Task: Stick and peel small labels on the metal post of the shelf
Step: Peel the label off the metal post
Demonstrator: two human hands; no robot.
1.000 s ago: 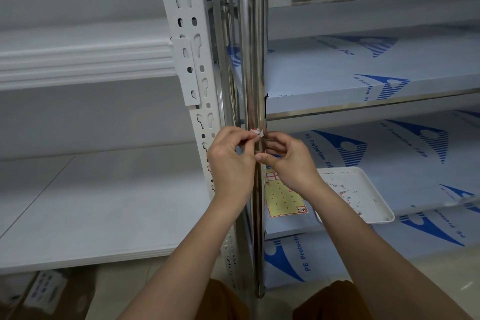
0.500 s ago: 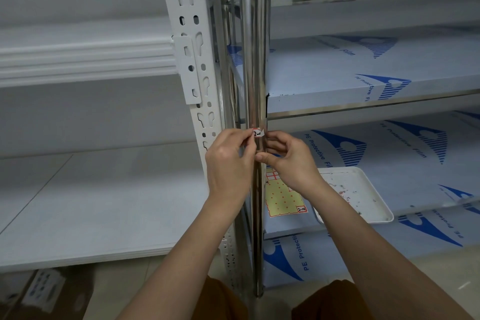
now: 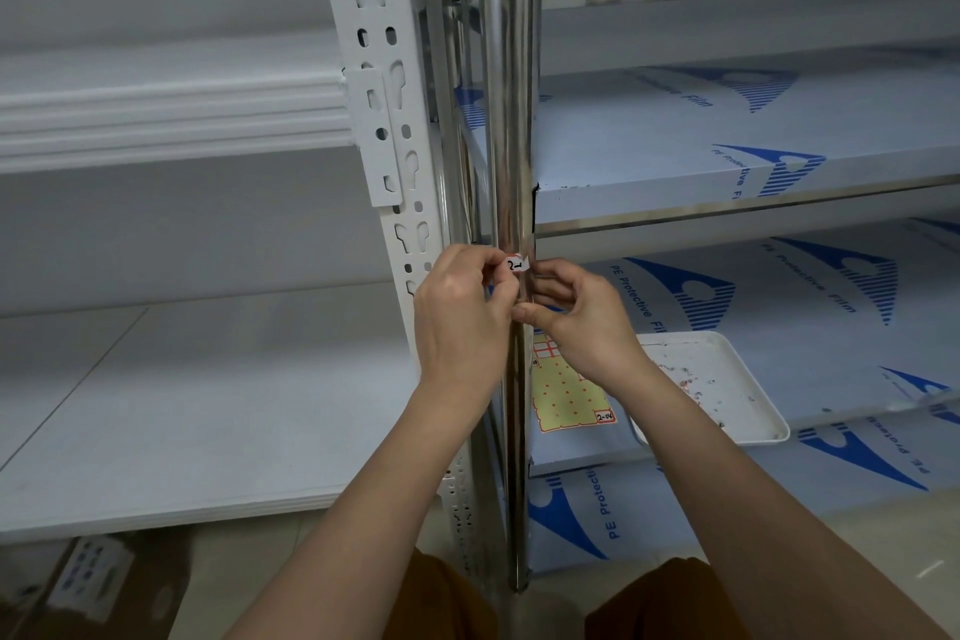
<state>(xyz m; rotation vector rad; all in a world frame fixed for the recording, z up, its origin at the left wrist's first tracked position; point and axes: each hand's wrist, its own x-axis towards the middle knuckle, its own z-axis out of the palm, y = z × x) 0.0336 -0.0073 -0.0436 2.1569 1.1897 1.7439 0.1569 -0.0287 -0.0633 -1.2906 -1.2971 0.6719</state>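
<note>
A shiny steel post (image 3: pixel 509 119) rises through the middle of the view. A small white label (image 3: pixel 517 264) with a red edge and black writing lies against the post, just below the upper shelf. My left hand (image 3: pixel 462 322) pinches the label's left end between thumb and forefinger. My right hand (image 3: pixel 576 322) is at the post's right side, its curled fingertips at the label's right end and its thumb against the post lower down. A yellow label sheet (image 3: pixel 566 395) with red dots lies on the lower shelf behind the post.
A white slotted upright (image 3: pixel 384 93) stands just left of the steel post. A white tray (image 3: pixel 727 390) with small scraps sits on the lower shelf (image 3: pixel 779 286), which is covered in blue-printed protective film. White boards (image 3: pixel 156 405) lie at the left, a cardboard box (image 3: pixel 78 582) on the floor.
The label has gone from between my fingertips to flat against the post, its writing now showing. Both hands rose slightly and stay at the post.
</note>
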